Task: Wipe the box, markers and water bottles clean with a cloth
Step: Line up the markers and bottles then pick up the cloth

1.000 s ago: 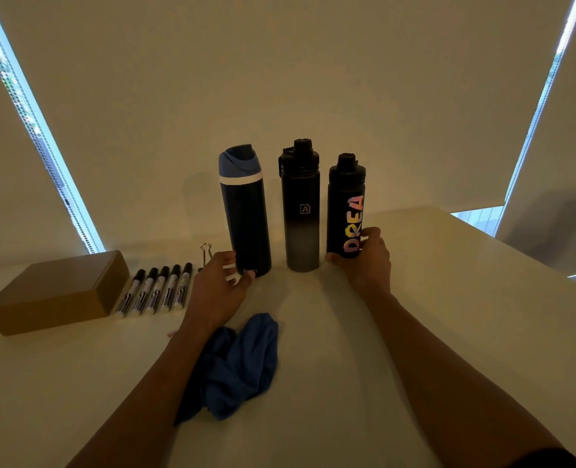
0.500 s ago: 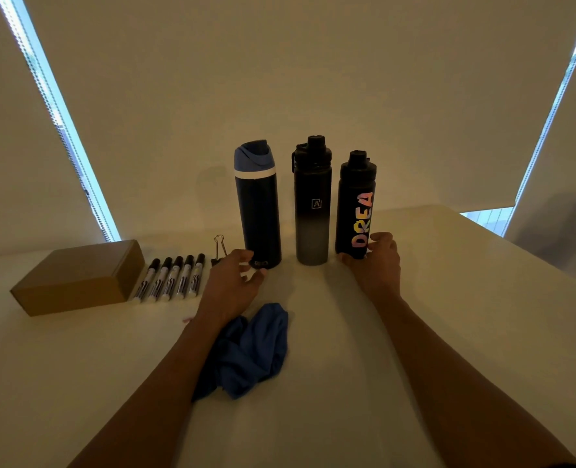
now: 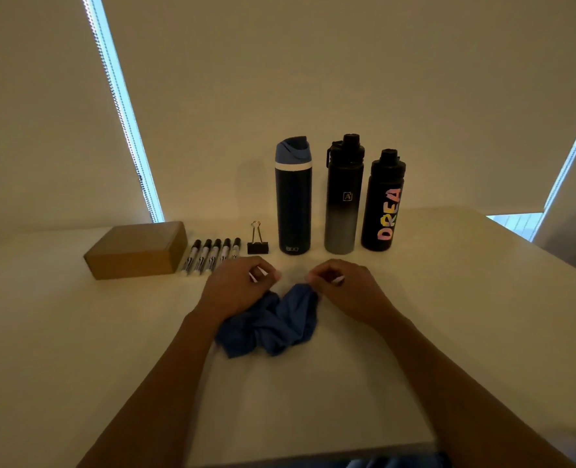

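Note:
A brown cardboard box (image 3: 138, 249) lies at the left of the white table (image 3: 448, 315). Beside it lie several black-capped markers (image 3: 212, 255) in a row. Three water bottles stand upright behind my hands: a navy one with a blue lid (image 3: 293, 197), a black-to-grey one (image 3: 344, 197) and a black one lettered "DREA" (image 3: 382, 204). A crumpled blue cloth (image 3: 273, 324) lies on the table. My left hand (image 3: 242, 287) hovers over its left part and my right hand (image 3: 345, 287) is at its upper right edge. Both hands have loosely curled fingers and hold nothing that I can see.
A black binder clip (image 3: 257, 243) stands between the markers and the navy bottle. Closed blinds form the wall behind, with bright window slits at left (image 3: 124, 130) and right (image 3: 570, 163). The table's near edge (image 3: 313, 450) runs below my forearms.
Both hands have let go of the outer bottles' bases and drawn back toward me, ending above the blue cloth. The view has shifted slightly, so the binder clip is now uncovered.

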`<state>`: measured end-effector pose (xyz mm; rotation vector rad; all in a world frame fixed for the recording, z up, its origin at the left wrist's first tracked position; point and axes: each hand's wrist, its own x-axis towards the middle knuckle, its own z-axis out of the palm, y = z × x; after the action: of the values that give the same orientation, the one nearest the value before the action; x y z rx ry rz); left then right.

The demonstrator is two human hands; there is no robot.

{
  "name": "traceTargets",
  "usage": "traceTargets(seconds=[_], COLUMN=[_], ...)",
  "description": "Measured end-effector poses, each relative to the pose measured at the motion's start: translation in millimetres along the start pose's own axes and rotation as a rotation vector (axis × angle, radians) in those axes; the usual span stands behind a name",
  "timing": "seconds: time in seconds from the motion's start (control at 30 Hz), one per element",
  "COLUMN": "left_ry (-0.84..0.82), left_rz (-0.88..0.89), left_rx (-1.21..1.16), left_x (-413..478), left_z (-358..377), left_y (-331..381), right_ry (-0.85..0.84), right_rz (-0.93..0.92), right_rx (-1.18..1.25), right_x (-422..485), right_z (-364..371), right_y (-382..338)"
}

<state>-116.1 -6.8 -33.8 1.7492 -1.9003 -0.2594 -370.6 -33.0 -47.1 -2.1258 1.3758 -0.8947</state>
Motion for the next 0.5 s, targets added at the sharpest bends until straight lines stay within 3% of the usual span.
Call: traceTargets(seconds=[0.17,0.3,0.5], left_ry=[-0.081,-0.052,-0.072], left_rz=[0.028,0.007,0.027], left_rx=[0.027,-0.041,-0.329], left_x=[-25,-40,-49], left_z=[-9,-23,-61], left_y=[-18,-21,-13], right_ry=[-0.12,-0.118,-0.133], right_rz=[-0.076,-0.042,-0.08], right_rx=[-0.068,0.08,0.421], right_x=[-5,-8,-3], right_z=[24,20,-8], right_y=[-20,-29,-59])
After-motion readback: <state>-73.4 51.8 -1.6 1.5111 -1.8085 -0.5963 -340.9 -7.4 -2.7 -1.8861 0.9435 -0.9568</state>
